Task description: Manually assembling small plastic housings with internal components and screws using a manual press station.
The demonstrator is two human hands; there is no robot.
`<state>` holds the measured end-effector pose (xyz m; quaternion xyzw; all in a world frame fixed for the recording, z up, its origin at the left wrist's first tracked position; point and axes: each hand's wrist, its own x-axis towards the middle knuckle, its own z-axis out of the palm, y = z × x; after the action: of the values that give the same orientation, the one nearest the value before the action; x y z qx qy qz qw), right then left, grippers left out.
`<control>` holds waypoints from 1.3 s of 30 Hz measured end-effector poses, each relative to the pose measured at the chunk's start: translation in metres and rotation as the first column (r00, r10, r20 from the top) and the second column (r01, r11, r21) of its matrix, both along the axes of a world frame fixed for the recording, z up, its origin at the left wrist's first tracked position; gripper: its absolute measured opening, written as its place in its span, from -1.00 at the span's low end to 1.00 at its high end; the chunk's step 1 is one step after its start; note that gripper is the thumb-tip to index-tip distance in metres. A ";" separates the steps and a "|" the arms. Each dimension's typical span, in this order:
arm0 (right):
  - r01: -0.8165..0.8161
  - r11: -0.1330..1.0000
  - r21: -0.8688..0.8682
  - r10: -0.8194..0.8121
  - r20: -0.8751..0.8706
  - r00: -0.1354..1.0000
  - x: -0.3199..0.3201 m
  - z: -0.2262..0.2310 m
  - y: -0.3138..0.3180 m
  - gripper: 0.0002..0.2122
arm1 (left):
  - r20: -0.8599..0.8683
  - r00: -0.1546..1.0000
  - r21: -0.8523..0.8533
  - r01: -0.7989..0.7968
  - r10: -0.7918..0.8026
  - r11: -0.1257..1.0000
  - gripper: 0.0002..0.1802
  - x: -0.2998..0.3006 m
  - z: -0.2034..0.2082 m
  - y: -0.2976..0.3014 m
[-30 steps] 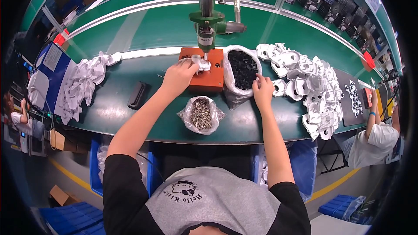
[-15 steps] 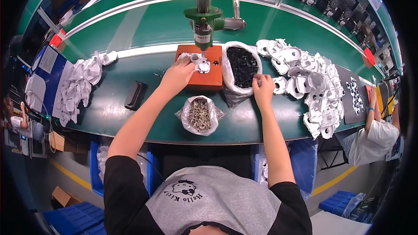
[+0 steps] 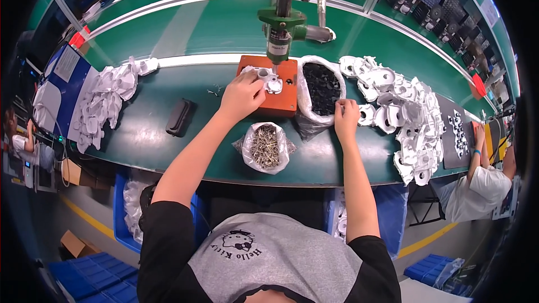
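My left hand (image 3: 243, 96) is closed round the left side of a white plastic part (image 3: 274, 86), which sits on an orange block (image 3: 276, 105). Directly above that part hangs the tip of a green-and-grey driver machine (image 3: 279, 36). At the right rim of a plastic bag (image 3: 305, 98) full of small black parts (image 3: 321, 87), my right hand (image 3: 347, 119) has its fingers curled and pressed together. Whether they pinch a black part or just the bag is hidden. Closer to me stands a second bag (image 3: 251, 160) holding many screws (image 3: 265, 146).
White plastic parts lie heaped at the right (image 3: 412, 115) and left (image 3: 109, 98). A black case (image 3: 179, 118) rests left of the screws, and loose screws (image 3: 215, 90) lie beside the block. At the far right another person (image 3: 477, 182) works over a dark mat (image 3: 456, 134).
The view has shifted slightly, so the block and bags appear further right. My left hand stays at the white part and my right hand at the bag's rim.
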<state>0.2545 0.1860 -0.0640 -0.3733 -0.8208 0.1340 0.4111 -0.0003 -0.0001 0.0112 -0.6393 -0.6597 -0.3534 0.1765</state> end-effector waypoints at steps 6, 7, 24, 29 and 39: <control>-0.001 0.999 -0.039 0.002 0.039 0.999 -0.001 0.002 0.000 -0.91 | 0.036 0.999 0.061 -0.037 0.035 0.997 -0.89 0.002 0.000 0.000; 0.002 0.999 -0.055 0.003 0.081 0.997 -0.001 0.004 -0.001 -0.92 | 0.038 0.999 0.063 -0.041 0.038 0.997 -0.89 0.002 -0.001 0.000; 0.015 0.999 0.051 -0.022 0.141 0.990 -0.002 0.015 -0.008 -0.93 | 0.069 0.998 0.053 0.007 -0.010 0.999 -0.86 -0.008 -0.009 -0.005; -0.040 0.998 0.053 0.037 0.046 0.998 -0.002 0.026 -0.006 -0.91 | 0.027 1.000 0.052 0.012 -0.014 0.999 -0.85 -0.009 -0.008 -0.005; -0.391 0.824 -0.409 0.231 -0.388 0.892 -0.039 0.055 -0.020 -0.88 | 0.017 1.000 0.070 0.006 -0.007 0.998 -0.86 -0.007 -0.009 -0.003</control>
<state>0.2156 0.1661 -0.0095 -0.2951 -0.7341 0.4568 0.4066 -0.0074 -0.0032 0.0018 -0.6318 -0.6465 -0.3823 0.1918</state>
